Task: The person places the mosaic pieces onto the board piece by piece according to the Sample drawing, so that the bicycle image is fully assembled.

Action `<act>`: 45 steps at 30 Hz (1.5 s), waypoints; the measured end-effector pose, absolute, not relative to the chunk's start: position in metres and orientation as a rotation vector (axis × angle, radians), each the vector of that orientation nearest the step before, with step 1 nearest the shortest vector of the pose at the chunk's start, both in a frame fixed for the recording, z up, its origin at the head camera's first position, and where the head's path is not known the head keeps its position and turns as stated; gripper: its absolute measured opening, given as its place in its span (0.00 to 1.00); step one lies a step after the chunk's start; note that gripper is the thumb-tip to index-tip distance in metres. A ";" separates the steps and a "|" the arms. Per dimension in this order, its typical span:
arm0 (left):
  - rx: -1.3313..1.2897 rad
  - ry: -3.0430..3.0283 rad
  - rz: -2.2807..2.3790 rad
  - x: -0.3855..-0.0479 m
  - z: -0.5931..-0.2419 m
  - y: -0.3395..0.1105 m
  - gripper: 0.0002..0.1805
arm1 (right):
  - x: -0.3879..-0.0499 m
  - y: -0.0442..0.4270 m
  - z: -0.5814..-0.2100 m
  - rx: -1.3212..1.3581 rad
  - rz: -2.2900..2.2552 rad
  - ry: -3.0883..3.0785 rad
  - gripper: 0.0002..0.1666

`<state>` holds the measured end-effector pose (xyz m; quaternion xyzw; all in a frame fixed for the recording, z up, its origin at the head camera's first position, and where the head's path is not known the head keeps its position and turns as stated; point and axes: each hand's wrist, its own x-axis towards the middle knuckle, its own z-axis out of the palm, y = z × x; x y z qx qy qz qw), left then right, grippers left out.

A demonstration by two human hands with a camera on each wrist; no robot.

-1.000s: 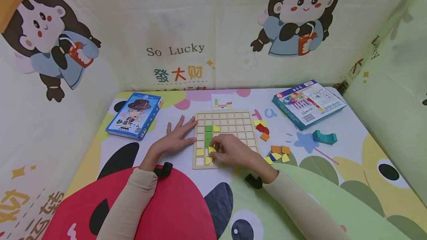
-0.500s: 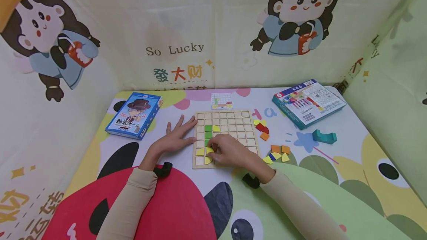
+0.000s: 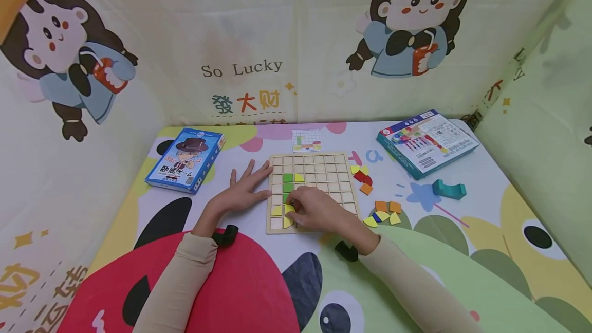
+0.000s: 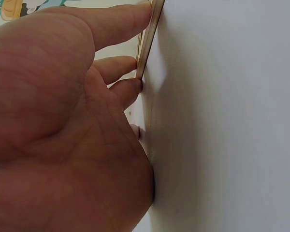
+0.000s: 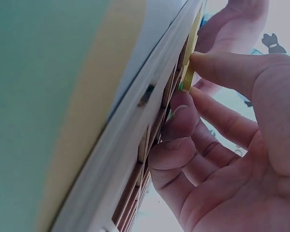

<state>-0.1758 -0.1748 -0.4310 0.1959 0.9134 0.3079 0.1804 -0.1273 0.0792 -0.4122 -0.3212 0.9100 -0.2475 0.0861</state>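
Note:
The wooden grid board (image 3: 325, 160) lies on the table in the head view. My right hand (image 3: 318, 209) is over its lower left part, pinching a yellow tile (image 5: 188, 79) between thumb and a finger; the tile sits at or in a cell, partly hidden by the fingers. Above it runs a column of green tiles (image 3: 288, 187), with a yellow rounded tile (image 3: 299, 178) beside the top one. Another yellow tile (image 3: 276, 210) and a rounded yellow tile (image 3: 288, 222) sit nearby in cells. My left hand (image 3: 240, 193) touches the board's left edge with spread fingers.
Loose orange tiles (image 3: 381, 206), yellow, blue and red tiles (image 3: 363, 178) lie right of the board. A pattern card (image 3: 307, 141) lies behind it. A blue box (image 3: 185, 161) stands left, a teal box (image 3: 428, 144) and a teal curved block (image 3: 449, 189) right.
My right hand has shifted slightly left, and the yellow tile it pinches has gone from tilted to lying flatter at its cell. The left hand stays at the board's edge.

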 end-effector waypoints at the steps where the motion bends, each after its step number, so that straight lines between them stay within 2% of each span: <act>1: 0.555 2.580 0.874 -0.176 -0.431 -0.175 0.44 | -0.127 0.078 -0.412 -0.952 -0.732 2.712 0.14; 23: 0.561 2.584 0.883 -0.176 -0.432 -0.175 0.43 | -0.124 0.081 -0.410 -0.928 -0.759 2.704 0.14; 30: 0.559 2.585 0.888 -0.175 -0.432 -0.175 0.43 | -0.122 0.095 -0.406 -0.861 -0.793 2.727 0.11; 45: 0.573 2.584 0.883 -0.175 -0.433 -0.176 0.44 | -0.113 0.134 -0.400 -0.811 -0.837 2.778 0.11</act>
